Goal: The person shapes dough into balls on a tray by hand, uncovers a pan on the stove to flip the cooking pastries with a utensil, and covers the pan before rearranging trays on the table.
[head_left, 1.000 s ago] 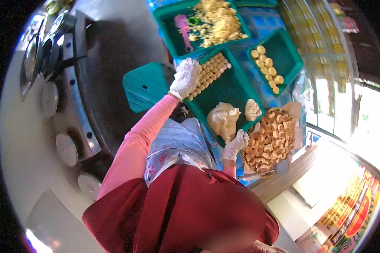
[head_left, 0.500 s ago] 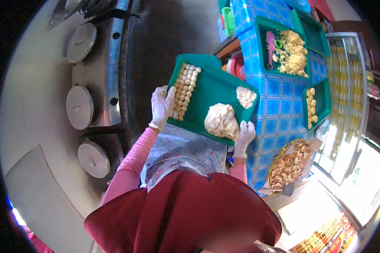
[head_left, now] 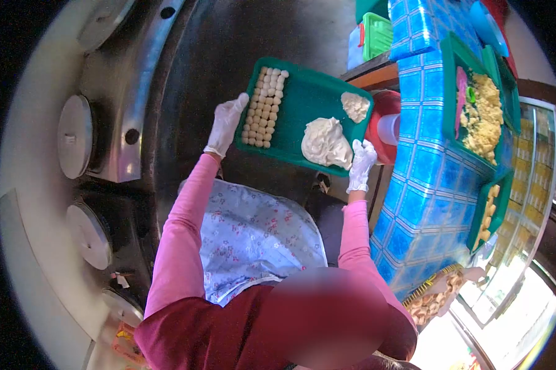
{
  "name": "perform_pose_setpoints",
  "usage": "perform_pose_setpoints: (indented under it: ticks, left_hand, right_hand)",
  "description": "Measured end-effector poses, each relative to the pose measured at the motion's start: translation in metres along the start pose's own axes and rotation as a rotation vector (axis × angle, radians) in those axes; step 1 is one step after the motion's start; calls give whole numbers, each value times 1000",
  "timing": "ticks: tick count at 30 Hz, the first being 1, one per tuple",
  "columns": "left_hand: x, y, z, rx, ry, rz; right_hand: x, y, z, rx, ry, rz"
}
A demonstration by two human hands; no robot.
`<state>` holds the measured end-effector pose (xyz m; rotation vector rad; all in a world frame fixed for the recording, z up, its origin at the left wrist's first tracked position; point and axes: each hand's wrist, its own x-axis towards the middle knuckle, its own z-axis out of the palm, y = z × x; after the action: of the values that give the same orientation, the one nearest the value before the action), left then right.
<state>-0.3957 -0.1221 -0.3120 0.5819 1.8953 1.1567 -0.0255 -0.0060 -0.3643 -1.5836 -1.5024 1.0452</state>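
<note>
A green tray [head_left: 309, 92] is held out in front of my body, off the table. Rows of small white dough balls [head_left: 264, 108] line its left end. A large soft mound of white dough [head_left: 325, 143] lies near its front edge, and a smaller crumbly white lump [head_left: 356, 106] sits toward the right end. My left hand [head_left: 227, 123], in a whitish glove, is closed on the tray's left rim. My right hand [head_left: 362, 163], gloved too, grips the right front corner beside the dough mound. The fingers under the tray are hidden.
To the right stands a table with a blue checked cloth [head_left: 417, 166], bearing a tray of yellow crumbly mixture [head_left: 483, 117], a smaller green tray [head_left: 486, 209] and a basket [head_left: 435, 287]. A red basin [head_left: 383, 132] sits beside it. Lidded pots [head_left: 75, 137] stand at left.
My arms have stretched forward, carrying the tray away from my body. More of the apron and floor shows. The view has turned, so the table appears farther right.
</note>
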Motion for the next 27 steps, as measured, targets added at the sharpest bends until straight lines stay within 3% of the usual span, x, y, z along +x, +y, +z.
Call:
perform_pose_setpoints:
  ticks: [2, 3, 6, 7, 8, 10, 13, 16, 17, 22, 23, 24, 25, 27]
  left_hand:
    - [2, 2, -7, -208, -34, -107]
    - [-4, 8, -8, -322, -98, -41]
    - [21, -59, 3, -695, -82, -293]
    - [12, -44, 7, -820, -273, -317]
    - [-14, -33, 19, -768, -153, -249]
    - [15, -122, 19, -570, -410, -73]
    - [7, -154, 24, -731, -283, -100]
    - [8, -142, 19, -744, -374, -129]
    - [4, -138, 17, -734, -370, -135]
    - [-23, -131, -3, -699, -269, -213]
    - [-28, -133, -4, -713, -277, -230]
    - [-31, -139, -5, -726, -288, -241]
    - [-32, -145, -6, -736, -299, -246]
    - [-25, -167, -9, -798, -391, -299]
  right_hand:
    - [2, 1, -9, 192, -81, 49]
    - [2, -1, -13, 325, -83, 158]
    - [0, 21, -12, 359, -104, 161]
    - [1, 22, -11, 384, -83, 171]
    - [3, 22, -9, 407, -62, 179]
    - [5, 20, -13, 402, -109, 162]
    - [4, 20, -22, 251, -277, 157]
    - [-4, 18, -18, 386, -166, 130]
    - [-8, 13, -17, 808, -276, 391]
    - [-89, 115, -85, 412, 255, 715]
    - [-131, 177, -122, -149, 82, 295]
    - [-170, 220, -143, -889, -38, 177]
    - [-214, 232, -151, -1106, -91, 222]
    - [-269, 224, -155, -654, -15, 590]
